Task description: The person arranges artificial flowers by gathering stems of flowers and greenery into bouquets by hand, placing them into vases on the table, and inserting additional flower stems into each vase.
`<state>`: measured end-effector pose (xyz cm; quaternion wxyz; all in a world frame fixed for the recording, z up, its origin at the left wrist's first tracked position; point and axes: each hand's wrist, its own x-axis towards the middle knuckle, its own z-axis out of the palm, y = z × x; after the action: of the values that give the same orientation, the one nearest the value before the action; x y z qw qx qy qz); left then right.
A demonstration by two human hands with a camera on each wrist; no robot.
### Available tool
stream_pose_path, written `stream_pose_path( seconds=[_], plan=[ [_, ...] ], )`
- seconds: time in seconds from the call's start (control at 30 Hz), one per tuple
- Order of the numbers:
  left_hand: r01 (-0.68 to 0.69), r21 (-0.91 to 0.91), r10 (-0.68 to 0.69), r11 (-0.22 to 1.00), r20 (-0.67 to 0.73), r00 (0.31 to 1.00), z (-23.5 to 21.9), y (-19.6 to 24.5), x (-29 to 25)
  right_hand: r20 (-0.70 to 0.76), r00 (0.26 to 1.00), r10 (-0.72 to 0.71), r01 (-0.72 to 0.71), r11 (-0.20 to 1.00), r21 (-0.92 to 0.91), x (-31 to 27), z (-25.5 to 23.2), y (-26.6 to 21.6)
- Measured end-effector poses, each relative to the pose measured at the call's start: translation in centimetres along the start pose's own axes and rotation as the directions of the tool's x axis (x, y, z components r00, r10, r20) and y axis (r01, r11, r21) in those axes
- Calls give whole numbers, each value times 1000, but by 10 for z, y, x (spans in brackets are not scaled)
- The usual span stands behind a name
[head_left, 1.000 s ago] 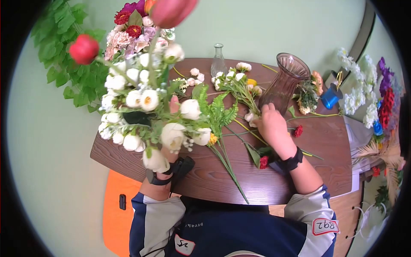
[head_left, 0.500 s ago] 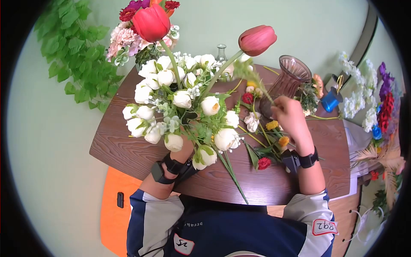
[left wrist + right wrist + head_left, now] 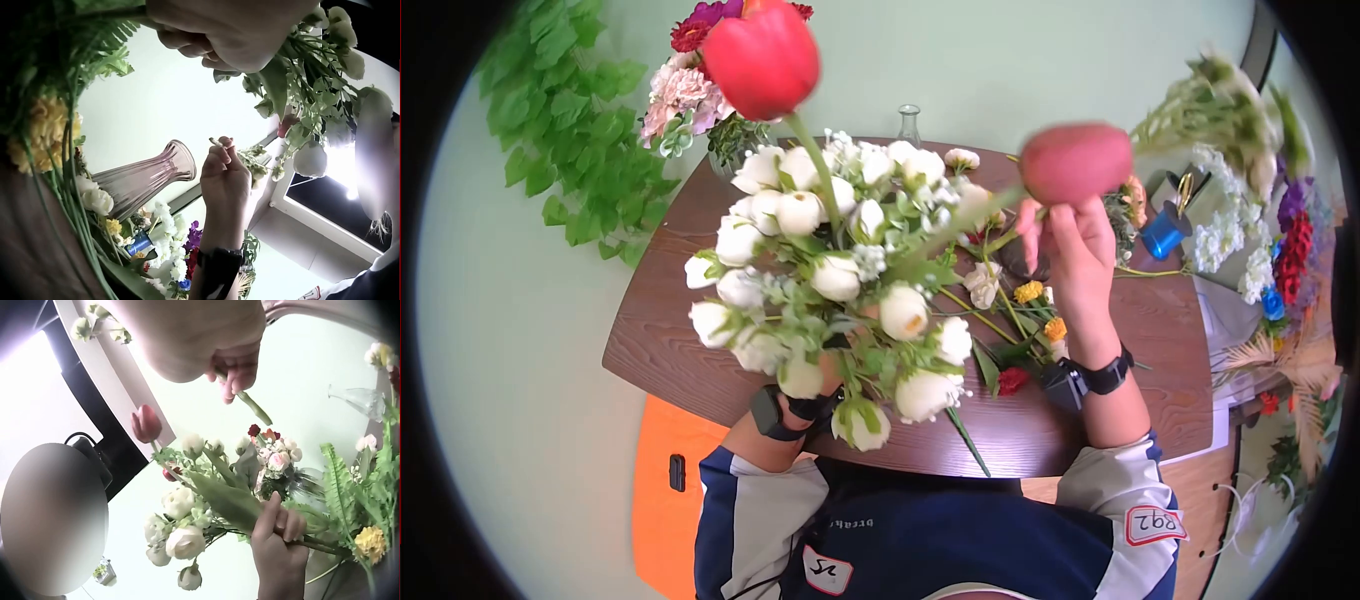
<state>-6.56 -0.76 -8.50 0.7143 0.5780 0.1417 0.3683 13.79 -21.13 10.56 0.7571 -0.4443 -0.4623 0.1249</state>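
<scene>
My left hand [image 3: 281, 550] grips the stems of a bouquet of white flowers [image 3: 835, 277], green leaves and two tulips, one bright red [image 3: 762, 62] and one darker [image 3: 1075, 163]. In the head view the bouquet hides most of that hand. My right hand [image 3: 1080, 265] pinches the lower part of a green stem [image 3: 254, 407], whose blurred whitish-green blossoms [image 3: 1220, 125] point to the upper right. In the left wrist view, a ribbed purple glass vase [image 3: 140, 179] stands beyond the right hand [image 3: 224, 187].
Yellow flowers [image 3: 1028, 292], a red bloom [image 3: 1012, 380] and loose stems lie on the brown table [image 3: 690, 350]. A small clear bottle [image 3: 909, 125] stands at the back edge, pink flowers [image 3: 680, 90] at back left, and a blue container [image 3: 1162, 236] at the right.
The bouquet has swung rightward and its tulips have shifted. My right hand has picked up a blossom stem from the table and raised it, the blossoms swinging to the upper right.
</scene>
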Motion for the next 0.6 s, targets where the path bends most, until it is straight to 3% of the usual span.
stream_pose_path(
  seconds=[0.07, 0.13, 0.17, 0.23, 0.37, 0.43, 0.53, 0.57, 0.6],
  plan=[
    [4, -4, -4, 1000, 14, 1000, 7, -7, -7, -49, 999, -16, 15, 1000, -19, 11, 6, -2],
    [10, -8, -10, 1000, 25, 1000, 10, -9, 0, -235, 954, -189, 177, 982, -73, 26, 17, -16],
    [12, -10, -12, 1000, 28, 1000, 12, -11, -2, -235, 953, -189, 176, 981, -75, 31, 16, -19],
    [19, -13, -18, 1000, 31, 999, 26, -14, 9, -138, 957, -255, 281, 932, 229, 37, 14, -21],
    [43, -8, -43, 999, 37, 998, 27, -20, 0, -48, 952, -301, 303, 919, 254, 33, 26, -13],
    [58, -12, -57, 998, 42, 997, 9, -21, -14, -36, 964, -262, 264, 947, 185, 27, 30, -17],
    [74, -25, -73, 997, 41, 996, 10, -21, 7, 120, 971, -205, 214, 975, -63, 26, 30, -18],
    [77, -25, -76, 997, 41, 996, 2, -19, 7, 120, 972, -204, 212, 975, -63, 25, 30, -19],
    [78, -26, -77, 997, 43, 996, 1, -20, 5, 130, 983, -127, 148, 974, -171, 23, 30, -20]
  ],
)
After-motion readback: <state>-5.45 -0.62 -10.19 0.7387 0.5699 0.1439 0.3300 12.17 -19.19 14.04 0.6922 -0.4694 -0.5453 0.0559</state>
